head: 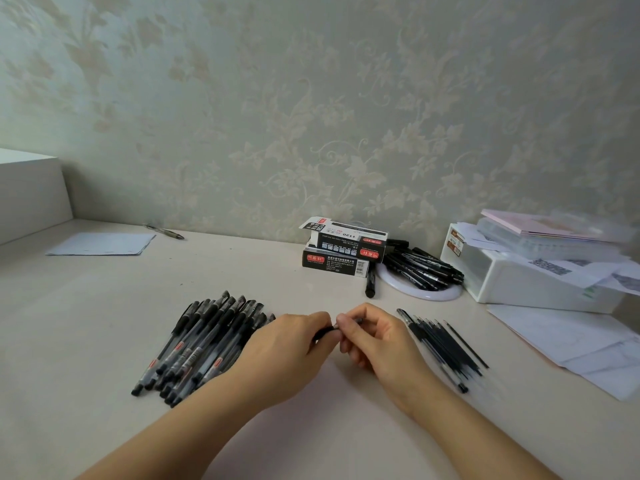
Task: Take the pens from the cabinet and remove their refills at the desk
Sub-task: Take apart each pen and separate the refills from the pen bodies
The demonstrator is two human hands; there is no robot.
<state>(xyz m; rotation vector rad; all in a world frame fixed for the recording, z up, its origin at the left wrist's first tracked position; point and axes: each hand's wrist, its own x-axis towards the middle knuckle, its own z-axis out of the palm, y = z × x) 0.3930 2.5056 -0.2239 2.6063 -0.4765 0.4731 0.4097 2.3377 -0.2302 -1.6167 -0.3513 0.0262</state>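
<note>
To the left of the grip lies the pile of pens (204, 344), fanned on the desk (104, 323), their long axes running from near-left to far-right, so the far ends point toward the hands. The left hand (287, 348) lies over the pile's right edge, touching or just above it; which, I cannot tell. Its fingers are curled round the dark barrel of one pen (325, 331), of which only a short black stretch shows between the two hands. That pen's axis runs roughly left to right, from one grip to the other. The right hand (372, 336) pinches the pen's other end, thumb and forefinger closed on it, touching the left hand's fingertips. I judge the coming move to be a twist or a pull apart along this axis, each hand drawing away to its own side.

Right of the grip, near the right hand, the drawn refills (446, 344) lie in a loose row, so that hand is the nearer for setting one down.

Hidden: most of the held pen, its tip, and whether the tip section is already loosened.
</note>
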